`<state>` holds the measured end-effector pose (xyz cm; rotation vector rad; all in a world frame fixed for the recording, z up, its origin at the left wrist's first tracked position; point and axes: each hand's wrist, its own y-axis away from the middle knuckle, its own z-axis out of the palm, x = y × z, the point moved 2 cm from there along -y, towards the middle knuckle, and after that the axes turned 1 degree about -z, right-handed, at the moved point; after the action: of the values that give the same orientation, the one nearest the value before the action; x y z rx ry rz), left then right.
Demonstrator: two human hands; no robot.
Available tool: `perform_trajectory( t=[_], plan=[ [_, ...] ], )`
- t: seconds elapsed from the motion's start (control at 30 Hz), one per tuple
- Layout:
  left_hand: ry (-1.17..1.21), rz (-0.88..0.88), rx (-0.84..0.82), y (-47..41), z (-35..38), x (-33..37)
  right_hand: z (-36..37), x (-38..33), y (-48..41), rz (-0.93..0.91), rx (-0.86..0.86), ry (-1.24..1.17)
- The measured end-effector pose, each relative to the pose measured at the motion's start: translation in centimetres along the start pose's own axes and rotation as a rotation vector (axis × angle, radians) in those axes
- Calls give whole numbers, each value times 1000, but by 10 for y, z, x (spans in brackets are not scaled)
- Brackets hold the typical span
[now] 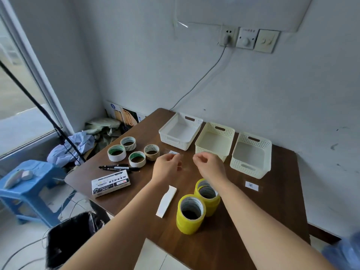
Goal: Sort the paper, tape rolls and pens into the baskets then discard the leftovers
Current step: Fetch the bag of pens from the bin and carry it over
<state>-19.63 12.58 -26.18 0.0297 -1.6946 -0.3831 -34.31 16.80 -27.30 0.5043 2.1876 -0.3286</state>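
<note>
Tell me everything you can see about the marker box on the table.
The marker box is a flat rectangular carton, seemingly cardboard, white with a black panel printed MARKER, upside down to the wearer. It lies flat near the table's left edge, beside the black pens. Nothing lies on it.

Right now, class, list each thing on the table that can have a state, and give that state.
Baskets: all three empty.
White tape rolls: four, lying flat.
Yellow tape rolls: two upright stacks.
Markers: lying loose beside the box.
Marker box: closed, lying flat.
Paper strip: lying flat, untouched.
Left hand: pinches a clear strip, it seems.
Right hand: pinches its other end.
</note>
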Motion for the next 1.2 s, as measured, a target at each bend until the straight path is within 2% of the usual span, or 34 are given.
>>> perform_trajectory(
  t=[0.23, 0.57, 1.2],
  plan=[
    [101, 1, 87, 16, -70, 15, 35, -77, 9, -166, -76, -153],
    [226, 41, 357, 59, -223, 10, 131, -194, 56, -308, -256, -240],
    [317, 96, 867, 247, -563, -51, 354, -431, 274, -483, -711, -435]
  ],
)
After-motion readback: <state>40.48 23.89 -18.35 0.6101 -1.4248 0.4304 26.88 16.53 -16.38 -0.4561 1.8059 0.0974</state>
